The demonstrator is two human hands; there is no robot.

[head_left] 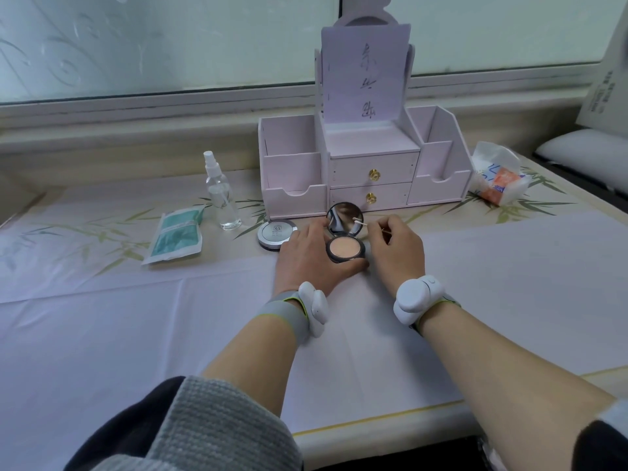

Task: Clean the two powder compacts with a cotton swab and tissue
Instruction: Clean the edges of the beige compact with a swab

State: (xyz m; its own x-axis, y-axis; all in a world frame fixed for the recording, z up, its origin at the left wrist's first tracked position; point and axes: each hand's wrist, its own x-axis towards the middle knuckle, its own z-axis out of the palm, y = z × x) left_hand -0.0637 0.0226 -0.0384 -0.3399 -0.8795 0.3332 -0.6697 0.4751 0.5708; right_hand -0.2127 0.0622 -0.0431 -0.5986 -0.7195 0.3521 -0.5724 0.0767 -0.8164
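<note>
Papered tabletop [136,334], left hand [306,256] gripping open compact [344,250], right hand [397,249] pinching cotton swab [360,222], seemingly at mirror [339,215] rim

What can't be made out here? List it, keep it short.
Head view only:
- Lid print on the closed compact: too small to read.
- Left rim of the open compact: hidden by the left hand.
- Mid-shaft of the cotton swab: hidden in the right hand.
- Print on the tissue pack: blurred.

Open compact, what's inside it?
The open compact holds peach powder and a lid mirror, with the cotton swab at it. The left hand covers its near rim; under the powder is hidden.
</note>
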